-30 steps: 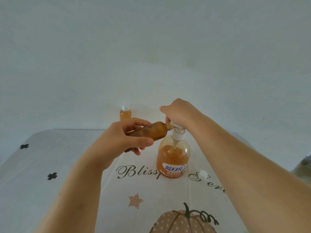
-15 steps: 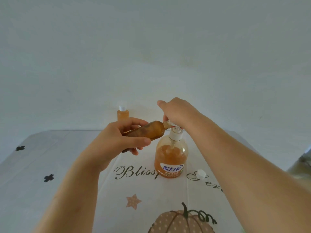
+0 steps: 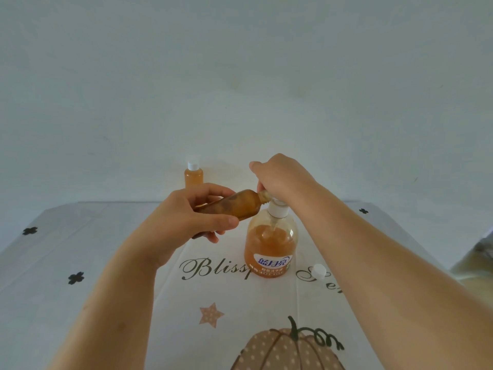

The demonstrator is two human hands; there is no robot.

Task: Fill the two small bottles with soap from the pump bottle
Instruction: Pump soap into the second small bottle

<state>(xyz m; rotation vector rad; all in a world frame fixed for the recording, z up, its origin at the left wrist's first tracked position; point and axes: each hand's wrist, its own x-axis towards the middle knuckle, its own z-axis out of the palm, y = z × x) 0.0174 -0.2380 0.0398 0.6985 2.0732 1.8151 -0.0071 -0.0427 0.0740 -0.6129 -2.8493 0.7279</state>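
Note:
My left hand (image 3: 184, 218) grips a small amber bottle (image 3: 240, 205), tilted almost flat with its open neck against the pump spout. The pump bottle (image 3: 270, 247) stands mid-table, holding orange soap, with a blue-and-white label. My right hand (image 3: 282, 177) covers the pump head, fingers curled down over it; the head itself is hidden. A second small bottle (image 3: 194, 176), capped in white and filled with orange soap, stands upright at the table's far edge. A loose white cap (image 3: 319, 271) lies to the right of the pump bottle.
The table wears a white cloth (image 3: 106, 263) printed with script lettering, a star (image 3: 210, 315), a pumpkin (image 3: 288, 351) and black crosses. A plain pale wall stands right behind the table. Something greyish shows at the right edge (image 3: 484, 249).
The hands and bottles hold nearly the same pose; the view has shifted slightly. The small bottle's neck stays at the spout under my right hand.

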